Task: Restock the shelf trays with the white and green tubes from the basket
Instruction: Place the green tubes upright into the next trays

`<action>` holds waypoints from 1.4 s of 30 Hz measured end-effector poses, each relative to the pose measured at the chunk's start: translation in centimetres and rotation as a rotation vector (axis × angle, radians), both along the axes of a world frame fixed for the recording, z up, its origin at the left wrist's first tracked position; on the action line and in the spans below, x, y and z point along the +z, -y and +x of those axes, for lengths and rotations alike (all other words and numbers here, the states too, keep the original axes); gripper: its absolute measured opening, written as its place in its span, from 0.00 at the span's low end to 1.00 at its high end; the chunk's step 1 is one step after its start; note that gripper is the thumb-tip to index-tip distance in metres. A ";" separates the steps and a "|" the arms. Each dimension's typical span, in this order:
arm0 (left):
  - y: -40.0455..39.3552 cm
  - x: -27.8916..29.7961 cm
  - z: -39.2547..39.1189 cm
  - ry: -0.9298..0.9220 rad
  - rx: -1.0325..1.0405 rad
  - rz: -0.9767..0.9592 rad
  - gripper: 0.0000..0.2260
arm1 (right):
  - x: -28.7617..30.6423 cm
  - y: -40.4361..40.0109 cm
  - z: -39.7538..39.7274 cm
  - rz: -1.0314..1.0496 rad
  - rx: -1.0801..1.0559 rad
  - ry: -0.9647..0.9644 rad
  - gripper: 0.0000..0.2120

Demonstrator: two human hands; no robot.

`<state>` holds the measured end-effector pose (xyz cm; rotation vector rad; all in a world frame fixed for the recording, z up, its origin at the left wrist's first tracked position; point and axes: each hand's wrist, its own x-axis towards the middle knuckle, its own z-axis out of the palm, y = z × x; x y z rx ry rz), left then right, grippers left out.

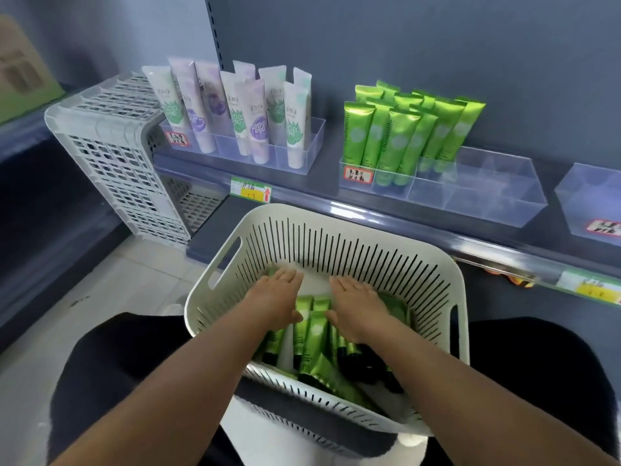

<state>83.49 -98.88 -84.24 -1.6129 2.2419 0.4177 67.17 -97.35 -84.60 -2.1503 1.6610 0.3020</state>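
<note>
A grey lattice crate (111,156) stands left of yellow price tags (251,193).

The basket (336,243) is showing matt cream plastic, slotted. In it, green tubes (314,334) are gleaming like foil. Behind it, the trays (487,196) are looking like clear glossy plastic; white tubes (242,105) are appearing satin-smooth.

Both forearms are bare, without sleeves, watch or rings on the left hand (280,297) or right hand (358,309); dark black trousers (111,358) cover the knees.
</note>
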 end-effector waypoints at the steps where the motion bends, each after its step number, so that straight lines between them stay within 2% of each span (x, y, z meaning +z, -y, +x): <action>1: 0.3 -0.5 0.2 0.015 -0.008 0.026 0.40 | -0.7 0.3 0.2 0.035 0.001 -0.005 0.34; 4: 1.5 -1.6 0.2 0.025 -0.044 0.105 0.41 | -2.3 1.0 0.6 0.126 0.016 -0.019 0.36; 8: 3.1 -3.4 -0.2 0.090 -0.120 0.188 0.42 | -4.2 1.9 1.2 0.150 0.020 -0.027 0.37; 13: 4.4 -6.2 -0.9 0.166 -0.205 0.222 0.43 | -6.3 3.3 1.9 0.148 0.045 -0.056 0.36; 16: 4.8 -7.6 -1.5 0.184 -0.237 0.171 0.43 | -7.0 4.1 2.3 0.172 0.067 -0.080 0.35; 20: 5.2 -8.4 -2.3 0.176 -0.259 0.133 0.39 | -7.4 5.0 2.9 0.187 0.067 -0.112 0.29; 23: 5.3 -8.3 -2.6 0.162 -0.225 0.130 0.39 | -7.2 5.2 3.1 0.177 0.084 -0.137 0.22; 30: 5.3 -7.3 -1.7 0.204 -0.156 0.165 0.40 | -5.8 4.8 2.4 0.145 0.033 -0.115 0.16; 36: 5.5 -4.8 -0.6 0.052 -0.161 0.093 0.16 | -4.8 4.5 1.6 0.165 -0.110 0.127 0.24; 40: 4.7 -2.9 -0.5 -0.056 -0.166 0.081 0.13 | -3.5 4.1 1.2 0.133 -0.160 0.171 0.12; 42: 4.0 -2.1 -0.5 -0.137 -0.082 0.138 0.11 | -2.7 3.7 0.9 0.113 -0.209 0.234 0.08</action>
